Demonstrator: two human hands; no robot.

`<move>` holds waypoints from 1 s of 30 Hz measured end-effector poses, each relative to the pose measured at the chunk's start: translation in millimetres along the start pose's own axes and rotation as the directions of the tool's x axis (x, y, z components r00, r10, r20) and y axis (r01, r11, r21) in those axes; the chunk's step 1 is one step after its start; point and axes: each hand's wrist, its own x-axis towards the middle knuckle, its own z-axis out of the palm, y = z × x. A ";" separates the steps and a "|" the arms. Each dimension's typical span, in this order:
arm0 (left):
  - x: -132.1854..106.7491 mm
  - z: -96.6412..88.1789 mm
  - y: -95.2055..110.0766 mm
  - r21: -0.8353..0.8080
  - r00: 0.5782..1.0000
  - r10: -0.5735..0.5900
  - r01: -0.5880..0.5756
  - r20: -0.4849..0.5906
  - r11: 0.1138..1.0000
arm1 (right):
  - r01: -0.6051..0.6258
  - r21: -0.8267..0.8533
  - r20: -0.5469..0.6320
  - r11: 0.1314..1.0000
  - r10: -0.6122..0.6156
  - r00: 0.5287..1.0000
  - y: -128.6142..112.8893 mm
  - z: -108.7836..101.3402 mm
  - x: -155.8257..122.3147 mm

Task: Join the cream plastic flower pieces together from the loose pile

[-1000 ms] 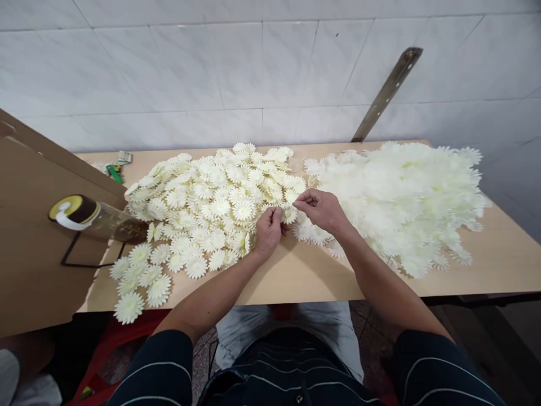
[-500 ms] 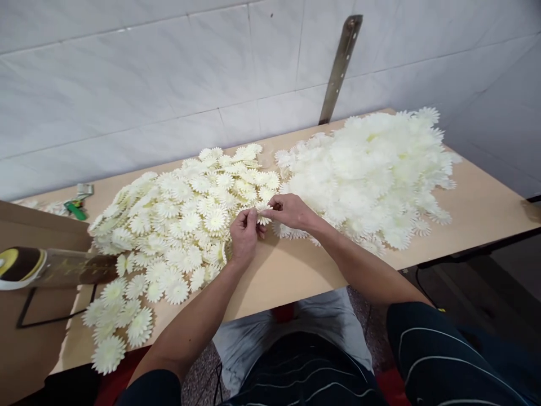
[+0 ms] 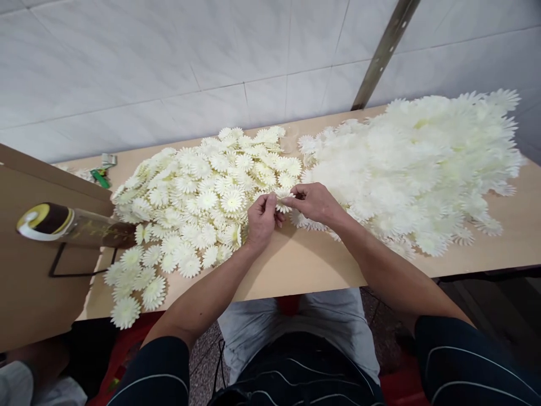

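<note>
Between my two hands is one pale cream artificial flower [image 3: 284,199], its petals spread out above the table's front part. My left hand [image 3: 262,219] pinches it from the left, thumb and fingers closed at its edge. From the right, my right hand [image 3: 315,202] grips the same flower with thumb and forefinger. Just left of my hands spreads a heap of cream artificial flowers [image 3: 207,200]. Behind and beside my right hand lies a larger pile of whiter, thinner flower petal pieces [image 3: 406,175].
A bottle with a yellow and dark lid [image 3: 84,225] stands at the left, beside a cardboard box [image 3: 46,180]. A small green tool [image 3: 100,178] lies near the wall. A metal strip [image 3: 384,53] rises against the tiled wall. The wooden table [image 3: 270,276] ends before my lap.
The view has shifted, so the table and both piles appear farther right and the bottle higher. Both hands keep hold of the same flower.
</note>
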 end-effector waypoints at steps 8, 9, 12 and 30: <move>-0.8 -1.1 -0.3 -0.018 0.999 -0.034 0.034 0.036 0.999 | -0.065 0.013 0.052 0.998 0.065 0.997 -4.1 -3.7 -5.5; -0.8 -1.0 -0.4 -0.013 0.999 -0.027 0.027 0.034 1.000 | -0.075 0.015 0.057 0.997 0.074 0.996 -5.0 -3.6 -5.6; -0.5 -0.6 -0.7 0.010 1.000 -0.003 0.003 0.030 1.000 | -0.107 0.043 0.081 0.993 0.104 0.991 -7.4 -4.0 -5.8; 1.0 -1.6 0.6 -0.006 0.990 -0.029 0.030 0.140 1.000 | -0.191 0.013 0.009 0.982 0.191 0.982 -10.9 -9.6 -6.9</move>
